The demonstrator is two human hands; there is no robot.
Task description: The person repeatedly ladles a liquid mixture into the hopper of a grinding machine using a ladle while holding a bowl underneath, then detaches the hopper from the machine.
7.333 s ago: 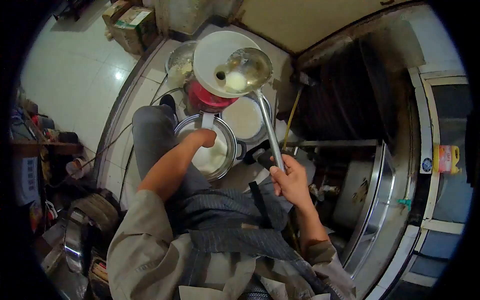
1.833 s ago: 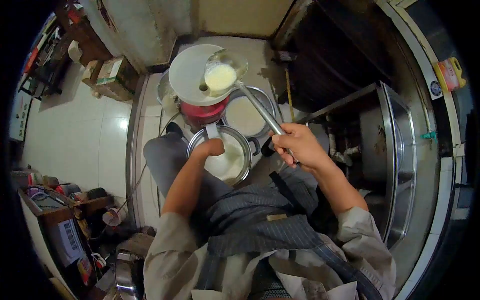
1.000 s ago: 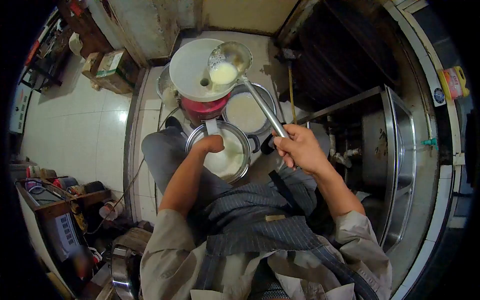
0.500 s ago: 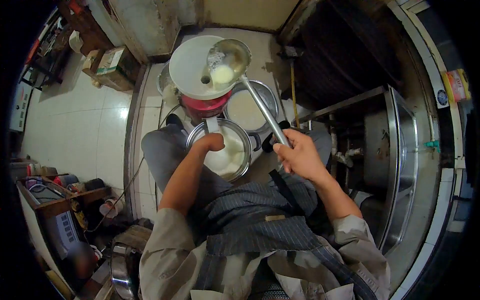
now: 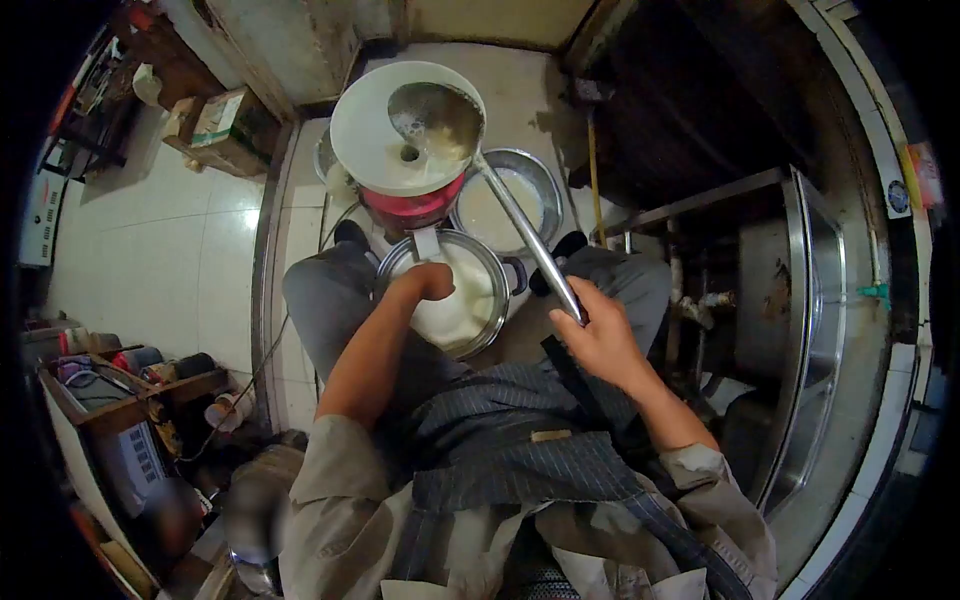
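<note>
My right hand [image 5: 602, 335] grips the long handle of a metal ladle [image 5: 525, 225]. Its bowl hangs tilted over the wide white hopper [image 5: 360, 135] of a red machine [image 5: 410, 208], and pale wet stuff shows at the bowl's lower edge. A dark hole is visible in the hopper's bottom. Below the machine's flat metal spout [image 5: 426, 243], my left hand [image 5: 433, 281] is closed above a steel pot [image 5: 497, 318]. White, foamy liquid fills part of that pot. Whatever the left fingers hold, if anything, is hidden.
A metal basin [image 5: 548, 180] of pale liquid stands right of the machine. Farther right is a metal-framed sink stand [image 5: 790, 300] with pipes. Cardboard boxes [image 5: 235, 130] sit at the far left, and a wooden crate [image 5: 130, 390] of containers is at the lower left.
The ladle's bowl has shifted left over the hopper and tipped further; the pale pool seen in it is mostly gone. My right hand turned with the handle. My left hand stays by the spout.
</note>
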